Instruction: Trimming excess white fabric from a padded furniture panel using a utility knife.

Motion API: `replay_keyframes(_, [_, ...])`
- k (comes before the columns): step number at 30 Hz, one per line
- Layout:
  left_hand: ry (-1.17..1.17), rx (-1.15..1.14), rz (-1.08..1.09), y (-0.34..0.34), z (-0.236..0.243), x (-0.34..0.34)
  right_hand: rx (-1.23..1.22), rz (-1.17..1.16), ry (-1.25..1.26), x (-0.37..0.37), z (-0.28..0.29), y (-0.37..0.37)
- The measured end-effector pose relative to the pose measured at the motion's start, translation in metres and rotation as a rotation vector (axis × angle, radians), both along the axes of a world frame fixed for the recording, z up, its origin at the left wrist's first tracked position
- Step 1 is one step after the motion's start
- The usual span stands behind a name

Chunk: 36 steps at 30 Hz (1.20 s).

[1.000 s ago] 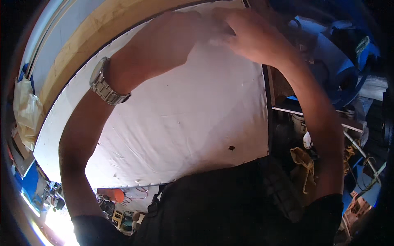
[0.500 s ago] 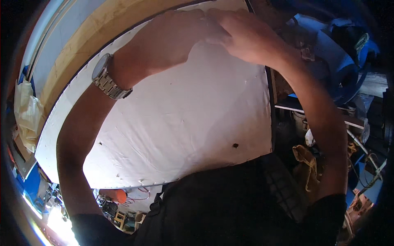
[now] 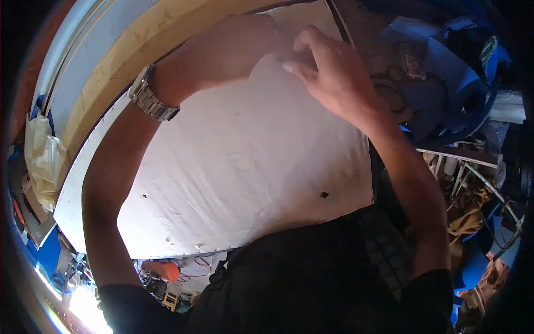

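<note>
A large white fabric-covered panel (image 3: 222,161) with a dark edge lies in front of me, its cloth slightly wrinkled. Two small dark holes mark its near part, and small bumps run along the near edge. Over the panel's far edge reaches my left hand (image 3: 245,47), a metal watch (image 3: 147,94) on its wrist. Its fingers are turned away, so I cannot see what they hold, if anything. Beside it, above the far right part of the panel, is my right hand (image 3: 336,78). Thumb and forefinger are curved and apart, with nothing visible between them.
A wooden board (image 3: 111,69) curves along the far left. Beside it hangs a pale plastic bag (image 3: 44,156). Blue material (image 3: 456,83) and cluttered scraps fill the right side. An orange object (image 3: 169,271) lies beyond the near edge, close to a bright light at lower left.
My right hand has drawn away from my left, back and to the right, its thumb and forefinger parting. My left hand stays in nearly the same place. The view has shifted slightly.
</note>
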<state>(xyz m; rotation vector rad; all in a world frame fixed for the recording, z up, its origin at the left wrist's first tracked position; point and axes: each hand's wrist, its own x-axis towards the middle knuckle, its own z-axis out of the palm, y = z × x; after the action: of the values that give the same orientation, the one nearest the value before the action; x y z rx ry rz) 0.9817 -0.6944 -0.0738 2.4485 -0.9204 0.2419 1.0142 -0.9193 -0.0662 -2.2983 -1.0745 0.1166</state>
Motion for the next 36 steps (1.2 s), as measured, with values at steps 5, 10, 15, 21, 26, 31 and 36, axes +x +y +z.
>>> replay_keyframes(5, [0.062,-0.028,-0.003,-0.001,-0.001,0.002,0.043,-0.137,-0.031,-0.012,-0.009,0.007])
replay_keyframes(10, [0.06,-0.045,0.031,-0.003,0.004,-0.004,0.015,-0.146,-0.032,-0.018,-0.011,0.021])
replay_keyframes(15, [0.056,-0.079,-0.013,-0.004,0.005,-0.006,-0.028,-0.142,-0.148,-0.022,-0.016,0.024])
replay_keyframes(21, [-0.006,-0.089,0.052,-0.001,-0.006,-0.01,-0.069,-0.148,-0.21,-0.024,-0.018,0.027])
replay_keyframes(26, [0.012,-0.133,0.25,-0.002,-0.029,-0.023,-0.114,-0.158,-0.221,-0.025,-0.017,0.028])
replay_keyframes(31, [0.09,-0.152,0.303,-0.003,-0.02,-0.02,0.001,-0.168,-0.109,-0.026,-0.017,0.025])
replay_keyframes(36, [0.08,-0.322,0.364,0.008,-0.023,-0.019,0.035,-0.187,-0.05,-0.029,-0.013,0.001])
